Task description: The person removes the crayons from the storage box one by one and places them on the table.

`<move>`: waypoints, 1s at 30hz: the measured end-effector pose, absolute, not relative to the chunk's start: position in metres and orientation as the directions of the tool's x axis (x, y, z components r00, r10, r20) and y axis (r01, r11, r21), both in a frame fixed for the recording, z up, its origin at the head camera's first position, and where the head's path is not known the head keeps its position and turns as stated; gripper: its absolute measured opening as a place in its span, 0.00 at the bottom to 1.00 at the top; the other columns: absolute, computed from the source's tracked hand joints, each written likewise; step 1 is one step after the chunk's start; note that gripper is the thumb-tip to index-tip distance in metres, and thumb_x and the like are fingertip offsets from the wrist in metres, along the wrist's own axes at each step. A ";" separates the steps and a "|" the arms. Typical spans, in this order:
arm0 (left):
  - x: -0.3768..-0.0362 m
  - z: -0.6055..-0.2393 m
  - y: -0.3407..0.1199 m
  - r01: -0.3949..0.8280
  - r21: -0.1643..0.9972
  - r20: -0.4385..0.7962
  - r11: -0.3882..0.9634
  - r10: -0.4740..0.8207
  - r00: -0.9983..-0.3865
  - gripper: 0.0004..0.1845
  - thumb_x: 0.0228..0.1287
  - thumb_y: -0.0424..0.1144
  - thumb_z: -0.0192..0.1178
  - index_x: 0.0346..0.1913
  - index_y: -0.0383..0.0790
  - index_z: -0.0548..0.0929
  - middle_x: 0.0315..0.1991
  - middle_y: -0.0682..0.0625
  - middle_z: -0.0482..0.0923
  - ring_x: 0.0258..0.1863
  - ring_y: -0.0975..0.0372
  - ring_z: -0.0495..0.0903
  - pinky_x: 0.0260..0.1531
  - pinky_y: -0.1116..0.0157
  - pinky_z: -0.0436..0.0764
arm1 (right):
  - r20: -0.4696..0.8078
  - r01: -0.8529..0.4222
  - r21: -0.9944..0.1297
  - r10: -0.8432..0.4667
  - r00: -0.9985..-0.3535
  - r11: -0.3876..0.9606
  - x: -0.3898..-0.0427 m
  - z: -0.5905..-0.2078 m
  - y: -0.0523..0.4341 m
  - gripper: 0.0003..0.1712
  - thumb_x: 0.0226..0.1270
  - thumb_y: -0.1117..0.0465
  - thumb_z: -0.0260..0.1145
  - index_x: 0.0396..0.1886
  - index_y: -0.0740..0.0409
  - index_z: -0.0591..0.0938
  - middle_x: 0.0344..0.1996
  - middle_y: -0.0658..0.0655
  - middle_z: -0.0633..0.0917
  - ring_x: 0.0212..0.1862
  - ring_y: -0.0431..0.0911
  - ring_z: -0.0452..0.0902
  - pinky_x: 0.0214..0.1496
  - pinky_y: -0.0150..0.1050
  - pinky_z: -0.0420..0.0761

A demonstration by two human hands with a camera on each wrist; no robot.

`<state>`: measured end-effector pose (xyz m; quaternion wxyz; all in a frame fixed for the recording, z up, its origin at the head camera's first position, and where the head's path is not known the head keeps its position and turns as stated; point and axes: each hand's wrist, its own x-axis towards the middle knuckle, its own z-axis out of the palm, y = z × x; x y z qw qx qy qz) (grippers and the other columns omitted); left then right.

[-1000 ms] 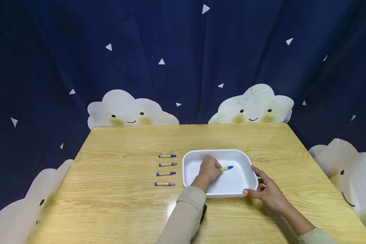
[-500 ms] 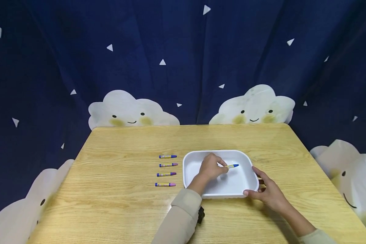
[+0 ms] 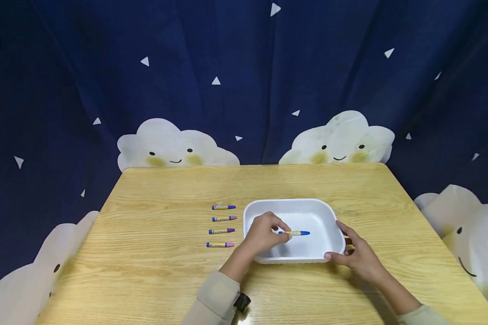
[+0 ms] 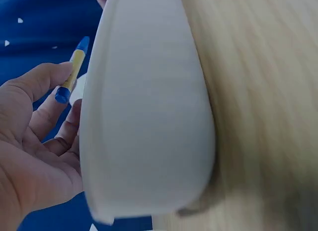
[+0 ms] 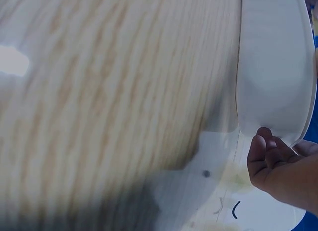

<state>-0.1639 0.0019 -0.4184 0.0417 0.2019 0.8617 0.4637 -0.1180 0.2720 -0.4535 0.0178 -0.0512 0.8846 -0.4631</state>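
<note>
My left hand [image 3: 264,233] pinches a blue crayon [image 3: 300,233] with a yellow wrapper between thumb and fingers, over the inside of a white plastic tray [image 3: 321,212]. In the left wrist view the crayon [image 4: 76,66] shows above the rim of the tray [image 4: 149,112], its blue tip pointing away from the palm. The tray's right end is held by my right hand [image 3: 361,258], thumb at the front corner and fingers along the side. From the right wrist, that hand [image 5: 283,166] is seen curled against the tray's outer end [image 5: 276,77].
Left of the tray, several crayons lie in a column, tips to the right: blue [image 3: 223,207], pinkish purple [image 3: 224,219], dark purple [image 3: 222,231] and pink [image 3: 220,245]. They rest on a wooden table [image 3: 154,271]. A dark blue curtain [image 3: 244,54] with clouds hangs behind.
My left hand has shifted left and toward me with the blue crayon, after moving slightly right earlier. The crayon now lies nearly level across the view. The right hand keeps its hold on the tray.
</note>
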 end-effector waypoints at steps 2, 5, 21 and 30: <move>-0.159 -0.419 -0.007 0.320 0.823 0.134 0.469 0.387 -0.912 0.04 0.48 0.38 0.70 0.30 0.45 0.88 0.29 0.58 0.74 0.33 0.60 0.74 0.31 0.70 0.71 | 0.017 -0.073 -0.822 -0.105 -0.994 0.565 -0.118 -0.453 0.272 0.56 0.45 0.57 0.78 0.69 0.67 0.56 0.57 0.66 0.69 0.44 0.53 0.71 0.35 0.32 0.74; -0.153 -0.421 -0.020 0.335 0.830 0.169 0.445 0.372 -0.913 0.04 0.48 0.36 0.69 0.30 0.44 0.87 0.30 0.57 0.75 0.33 0.59 0.75 0.31 0.69 0.72 | 0.022 -0.079 -0.824 -0.108 -0.994 0.561 -0.118 -0.454 0.272 0.55 0.45 0.57 0.78 0.69 0.67 0.56 0.57 0.67 0.69 0.44 0.54 0.71 0.35 0.32 0.75; -0.125 -0.434 -0.074 0.226 0.902 0.143 0.368 0.240 -0.960 0.04 0.48 0.33 0.68 0.30 0.43 0.85 0.34 0.54 0.76 0.35 0.60 0.73 0.30 0.65 0.74 | 0.013 -0.072 -0.836 -0.111 -0.994 0.544 -0.116 -0.454 0.272 0.56 0.46 0.57 0.77 0.70 0.66 0.55 0.59 0.67 0.67 0.47 0.56 0.72 0.35 0.32 0.75; -0.118 -0.444 -0.099 0.143 0.952 0.089 0.272 0.203 -0.975 0.07 0.47 0.28 0.69 0.31 0.39 0.85 0.33 0.49 0.77 0.35 0.56 0.74 0.35 0.62 0.73 | 0.025 -0.082 -0.829 -0.110 -0.994 0.553 -0.117 -0.455 0.272 0.55 0.46 0.57 0.77 0.69 0.67 0.56 0.57 0.68 0.68 0.46 0.56 0.72 0.35 0.33 0.75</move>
